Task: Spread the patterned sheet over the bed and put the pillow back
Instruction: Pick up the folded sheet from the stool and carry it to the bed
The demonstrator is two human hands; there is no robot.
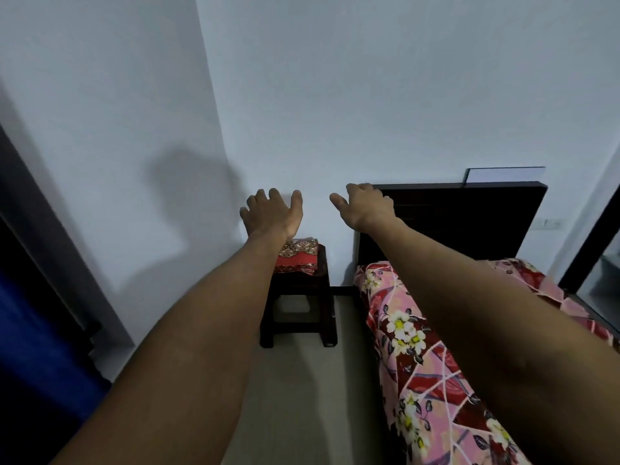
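Observation:
A pink and red floral sheet (407, 333) covers the bed at the right, hanging over its near side. The dark headboard (469, 223) stands against the wall. A red patterned pillow (298, 258) lies on a dark wooden stool (298, 313) left of the bed. Both my arms stretch forward. My left hand (271, 213) hovers above the pillow with fingers spread and nothing in it. My right hand (365, 204) is open too, in front of the headboard's left corner, holding nothing.
A white wall fills the background. Beige floor (295, 397) runs between stool and bed. A dark doorway with blue fabric (37, 330) is at the left. A glass door or mirror edge (600, 263) is at the far right.

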